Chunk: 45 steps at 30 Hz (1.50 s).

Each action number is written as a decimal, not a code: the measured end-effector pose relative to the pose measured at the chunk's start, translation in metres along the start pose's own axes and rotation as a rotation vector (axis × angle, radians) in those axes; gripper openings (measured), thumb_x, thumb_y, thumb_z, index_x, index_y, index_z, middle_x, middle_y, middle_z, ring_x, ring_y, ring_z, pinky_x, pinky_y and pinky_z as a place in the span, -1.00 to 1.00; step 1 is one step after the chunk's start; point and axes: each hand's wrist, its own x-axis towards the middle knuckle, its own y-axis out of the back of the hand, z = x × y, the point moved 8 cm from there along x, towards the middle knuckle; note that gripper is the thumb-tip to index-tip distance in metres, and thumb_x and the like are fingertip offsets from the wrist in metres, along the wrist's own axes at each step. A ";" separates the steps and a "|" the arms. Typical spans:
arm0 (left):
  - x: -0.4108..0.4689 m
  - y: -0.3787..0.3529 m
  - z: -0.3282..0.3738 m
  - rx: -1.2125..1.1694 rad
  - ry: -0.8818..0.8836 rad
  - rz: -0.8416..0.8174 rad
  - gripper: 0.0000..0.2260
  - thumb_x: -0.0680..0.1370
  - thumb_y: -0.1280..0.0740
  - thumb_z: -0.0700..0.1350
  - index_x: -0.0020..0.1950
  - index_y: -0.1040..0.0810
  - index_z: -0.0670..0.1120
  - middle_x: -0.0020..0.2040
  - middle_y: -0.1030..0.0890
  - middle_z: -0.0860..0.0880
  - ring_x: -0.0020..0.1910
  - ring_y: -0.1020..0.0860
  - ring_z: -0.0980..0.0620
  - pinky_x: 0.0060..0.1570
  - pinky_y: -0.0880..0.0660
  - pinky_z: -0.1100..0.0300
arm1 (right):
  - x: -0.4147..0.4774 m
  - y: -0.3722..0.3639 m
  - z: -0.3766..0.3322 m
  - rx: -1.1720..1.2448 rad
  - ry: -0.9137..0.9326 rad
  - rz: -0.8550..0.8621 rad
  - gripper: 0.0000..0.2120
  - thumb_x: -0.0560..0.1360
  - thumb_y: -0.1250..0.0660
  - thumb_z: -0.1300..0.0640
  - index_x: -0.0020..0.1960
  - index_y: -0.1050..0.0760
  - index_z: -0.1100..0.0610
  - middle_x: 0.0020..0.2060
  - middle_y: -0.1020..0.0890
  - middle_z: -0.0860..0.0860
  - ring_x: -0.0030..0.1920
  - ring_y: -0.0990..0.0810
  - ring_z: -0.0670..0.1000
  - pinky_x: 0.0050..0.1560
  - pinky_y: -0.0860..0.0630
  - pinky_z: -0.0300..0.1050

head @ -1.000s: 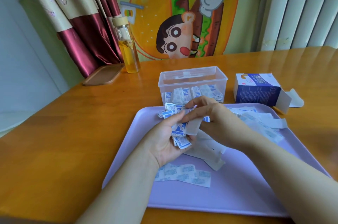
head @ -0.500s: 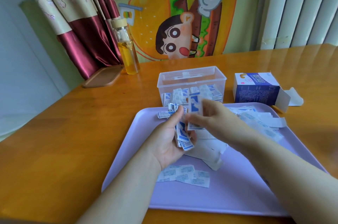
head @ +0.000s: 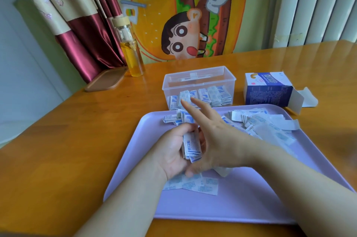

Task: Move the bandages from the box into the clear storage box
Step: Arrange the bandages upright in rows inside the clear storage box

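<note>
Left hand (head: 172, 152) still grips the bandage stack (head: 190, 145); right hand (head: 216, 136), just beside that grip, no longer pinches anything, fingers now spread.

Desk (head: 77, 149): glossy orange-brown wood grain.
Tray (head: 241, 198): plain pale lilac.
Bandages (head: 191, 145): white wrappers with blue print and blue edge stripes.
Clear storage box (head: 199, 84): colourless, transparent walls.
Box (head: 268, 93): dark blue sides with fine white text. The top is white with blue lettering and an orange mark, and the open flap is plain white inside.
Bottle (head: 131, 51): clear glass, amber-yellow liquid, beige cap.
Wooden lid (head: 106, 80): matt brown.
Curtain (head: 85, 43): dark red satin joined to beige panels with a faint floral pattern.
Cartoon cloth (head: 183, 14): burger print in orange, green and brown, on pale green ground.
Vertical slats (head: 318, 4): white.
</note>
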 end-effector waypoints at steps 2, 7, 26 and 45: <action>-0.001 -0.004 -0.001 0.079 -0.006 -0.042 -0.84 0.53 -0.20 -0.19 0.05 -0.52 -0.17 0.05 -0.44 -0.21 0.07 -0.46 -0.13 0.01 -0.41 0.10 | 0.001 -0.001 -0.003 -0.049 0.032 0.009 0.30 0.08 -0.62 -0.15 0.44 0.30 -0.31 0.45 0.23 -0.26 0.48 0.02 -0.11 0.38 -0.25 -0.11; -0.003 -0.011 0.001 0.213 -0.063 -0.117 -0.83 0.54 -0.13 -0.28 -0.05 -0.51 -0.17 -0.21 -0.53 -0.12 -0.23 -0.55 0.02 -0.26 -0.46 0.23 | 0.000 0.013 -0.006 -0.020 0.056 0.088 -0.04 0.16 -0.60 -0.07 0.42 -0.15 -0.23 0.35 -0.13 -0.18 0.14 -0.43 -0.12 0.08 -0.39 -0.31; -0.007 -0.009 0.004 0.315 -0.079 -0.046 -0.87 0.60 -0.17 -0.20 -0.03 -0.51 -0.08 -0.25 -0.52 -0.08 -0.28 -0.52 0.06 -0.36 -0.45 0.23 | -0.001 0.007 -0.016 -0.161 0.137 0.099 -0.28 0.21 -0.56 -0.08 0.28 -0.32 -0.09 0.20 -0.24 -0.11 -0.08 -0.41 -0.15 -0.07 -0.42 -0.29; -0.022 -0.013 0.025 0.455 0.020 -0.152 -0.86 0.56 -0.25 -0.01 0.08 -0.47 0.00 -0.36 -0.42 0.04 -0.43 -0.40 0.13 -0.45 -0.44 0.28 | 0.015 0.068 -0.004 0.204 -0.092 0.082 -0.74 0.58 -0.23 0.18 0.24 -0.51 0.06 -0.20 -0.63 -0.02 -0.39 -0.49 -0.24 -0.33 -0.44 -0.42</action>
